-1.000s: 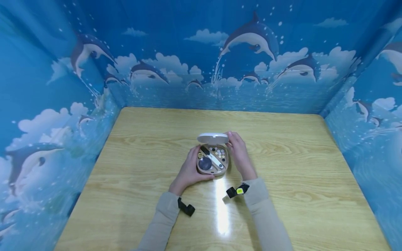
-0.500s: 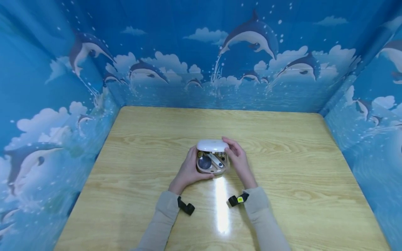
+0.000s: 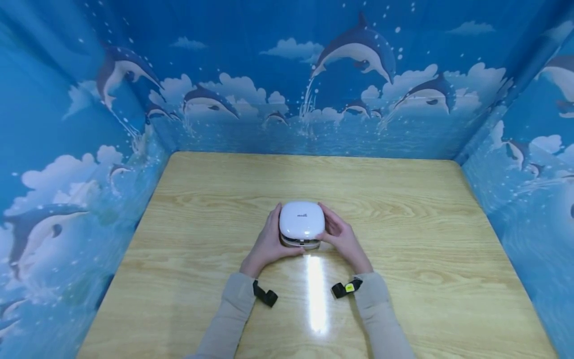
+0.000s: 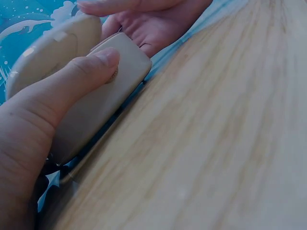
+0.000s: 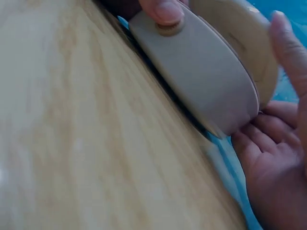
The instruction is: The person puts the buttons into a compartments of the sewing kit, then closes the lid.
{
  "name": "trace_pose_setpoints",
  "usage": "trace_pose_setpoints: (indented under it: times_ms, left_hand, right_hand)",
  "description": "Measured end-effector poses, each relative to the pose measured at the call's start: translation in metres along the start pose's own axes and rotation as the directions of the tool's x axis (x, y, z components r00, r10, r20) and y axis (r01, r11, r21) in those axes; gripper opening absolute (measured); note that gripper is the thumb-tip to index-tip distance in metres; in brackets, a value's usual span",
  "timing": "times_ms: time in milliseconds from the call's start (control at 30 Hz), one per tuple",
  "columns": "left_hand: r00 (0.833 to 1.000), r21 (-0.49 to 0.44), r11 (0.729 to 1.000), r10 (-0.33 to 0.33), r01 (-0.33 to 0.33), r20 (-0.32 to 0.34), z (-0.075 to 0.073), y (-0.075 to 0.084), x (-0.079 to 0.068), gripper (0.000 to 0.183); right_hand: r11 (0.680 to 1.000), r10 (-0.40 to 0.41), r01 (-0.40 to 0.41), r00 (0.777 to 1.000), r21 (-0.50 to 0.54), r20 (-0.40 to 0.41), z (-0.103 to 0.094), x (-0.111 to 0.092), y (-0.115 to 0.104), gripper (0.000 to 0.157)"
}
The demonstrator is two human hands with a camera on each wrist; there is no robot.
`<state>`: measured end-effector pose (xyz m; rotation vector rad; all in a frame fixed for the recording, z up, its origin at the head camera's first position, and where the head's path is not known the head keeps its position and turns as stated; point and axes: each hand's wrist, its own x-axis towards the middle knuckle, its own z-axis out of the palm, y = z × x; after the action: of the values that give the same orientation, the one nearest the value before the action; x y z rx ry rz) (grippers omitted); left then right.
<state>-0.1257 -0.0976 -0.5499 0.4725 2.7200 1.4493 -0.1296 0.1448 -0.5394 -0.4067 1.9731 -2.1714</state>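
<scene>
A small sewing box with a glossy white lid [image 3: 302,220] and a beige base [image 5: 201,67] sits at the middle of the table. The lid is lowered almost onto the base, with a narrow gap at the front. My left hand [image 3: 267,243] grips the base from the left, its thumb across the front by the round catch [image 5: 170,28]. On the right side, my right hand [image 3: 343,238] holds the lid, thumb at its front corner and fingers along the side. The contents are hidden under the lid.
The wood-grain table [image 3: 215,199] reaches to dolphin-print curtains [image 3: 251,75] at the back and sides. A black strap with a small camera [image 3: 266,296] is on the left wrist, another wrist camera [image 3: 343,289] on the right.
The lid has swung from raised to nearly down, covering the buttons and tools inside. My right hand has come toward me with the lid; the left hand has stayed on the base.
</scene>
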Motion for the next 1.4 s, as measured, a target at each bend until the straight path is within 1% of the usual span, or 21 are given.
trace_pose_setpoints:
  times_ms: [133,333,567,800,933,1100,1233,1400]
  left_hand:
    - [1.000,0.014,1.000,0.000,0.000,0.003,0.000,-0.001,0.000,0.141]
    - [1.000,0.026,1.000,0.010,-0.010,0.001,0.000,-0.001,0.000,0.140]
    - [1.000,0.025,1.000,0.015,-0.015,-0.002,0.000,-0.001,-0.002,0.139]
    - [1.000,0.026,0.999,0.018,-0.018,0.000,-0.001,0.000,-0.002,0.138]
    - [1.000,0.035,0.999,0.023,-0.023,-0.001,-0.001,0.000,-0.003,0.138]
    - [0.999,0.055,0.997,0.049,-0.048,-0.009,0.000,-0.002,-0.003,0.137]
    - [0.998,0.065,0.996,0.068,-0.067,-0.018,0.001,-0.004,-0.003,0.137]
    - [0.998,0.051,0.997,0.067,-0.066,-0.016,0.001,-0.005,-0.003,0.137]
  right_hand:
    - [1.000,-0.015,0.015,0.999,-0.004,0.040,-0.003,-0.002,0.003,0.092]
    - [0.999,-0.035,0.036,0.998,-0.015,0.057,-0.003,-0.004,0.005,0.094]
    - [0.996,-0.074,0.078,0.994,-0.037,0.078,-0.003,-0.006,0.009,0.092]
    - [0.996,-0.074,0.078,0.994,-0.043,0.079,-0.001,-0.006,0.008,0.093]
    - [0.994,-0.100,0.103,0.992,-0.033,0.081,0.000,-0.006,0.011,0.093]
    - [0.990,-0.138,0.141,0.987,-0.032,0.080,0.000,-0.007,0.014,0.091]
    - [0.987,-0.151,0.154,0.986,-0.040,0.078,0.000,-0.007,0.015,0.090]
    - [0.988,-0.142,0.146,0.987,-0.054,0.074,-0.001,-0.007,0.014,0.082]
